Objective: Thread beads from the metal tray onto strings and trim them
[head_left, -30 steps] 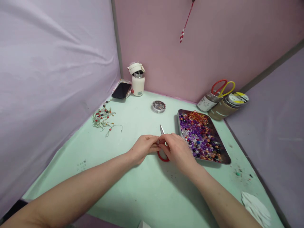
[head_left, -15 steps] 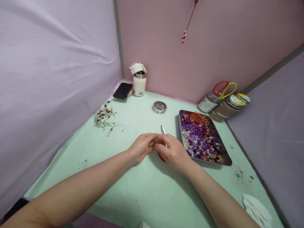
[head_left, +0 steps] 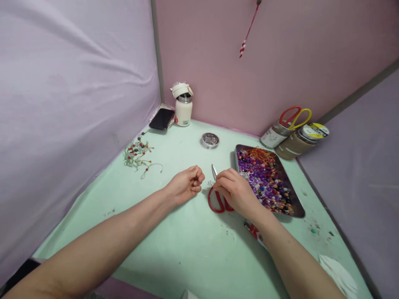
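Note:
My left hand is closed, its fingers curled in and the thumb pressed to them. Whatever it holds is too small to see. My right hand hovers over red-handled scissors, fingertips pinched together; what they grip, if anything, I cannot make out. It covers part of the scissors, whose blade points away from me. A few small clear beads lie between the hands. Just right of my right hand is a metal tray of purple, clear, black and orange beads with orange cord.
Strung beads on cords lie at left. A round clear case sits ahead. Behind stand a phone, a cream bottle and jars with red and yellow scissors. A red lighter-like object lies under my right forearm.
My hands were together and have parted. The right has moved right, the left slightly left. The scissors' red handles and the small clear beads between the hands now show.

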